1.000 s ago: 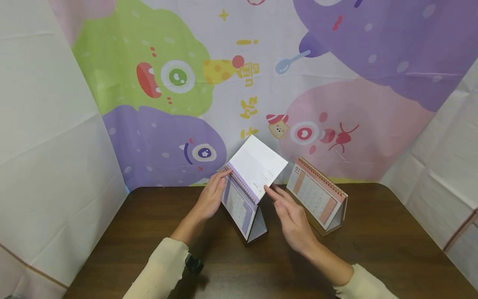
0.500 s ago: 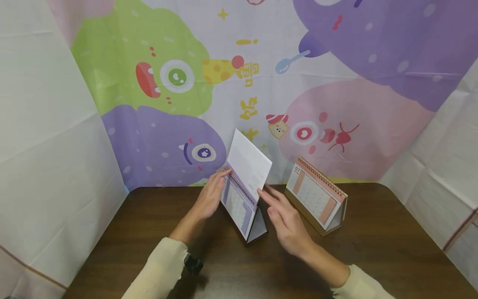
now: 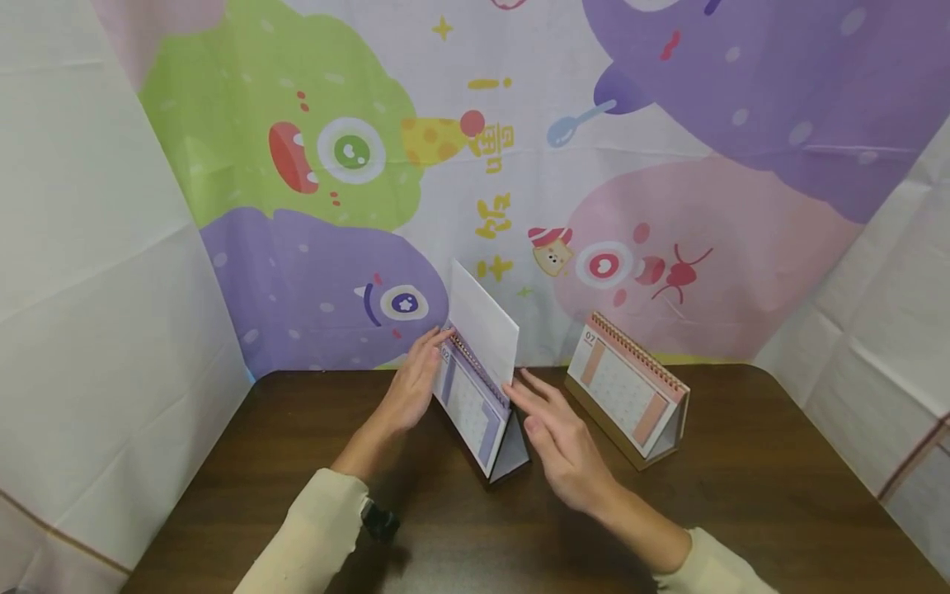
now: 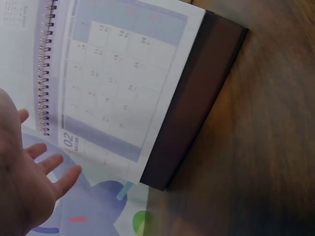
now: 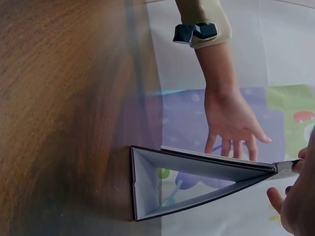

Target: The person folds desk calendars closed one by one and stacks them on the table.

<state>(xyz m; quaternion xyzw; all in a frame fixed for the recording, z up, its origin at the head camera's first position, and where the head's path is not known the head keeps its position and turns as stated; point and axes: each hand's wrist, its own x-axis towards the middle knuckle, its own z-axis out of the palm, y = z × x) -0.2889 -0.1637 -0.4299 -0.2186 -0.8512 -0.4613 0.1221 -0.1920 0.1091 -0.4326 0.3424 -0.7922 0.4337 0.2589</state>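
Observation:
A purple desk calendar [image 3: 469,412] stands tent-like on the table, its front sheet marked 02. Above its ring binding a white page [image 3: 486,330] rises nearly upright, tilted back. My left hand [image 3: 410,389] rests at the calendar's upper left end, index fingertip by the rings; its fingers look spread and relaxed in the left wrist view. The right hand [image 3: 566,450] has its extended index finger against the page's lower right edge, the thumb apart. From the right wrist view, the calendar's hollow triangular stand [image 5: 145,184] shows side-on, with the left hand [image 5: 231,118] behind it.
A pink desk calendar [image 3: 631,396] marked 07 stands to the right, just beyond my right hand. Both calendars are on a dark wooden table [image 3: 779,495]. A cartoon-printed cloth [image 3: 490,49] hangs behind, with white cloth walls at the sides.
The page has swung up and back, from leaning over toward the right to nearly upright. My right hand has moved a little left with it; the left hand has stayed almost in place.

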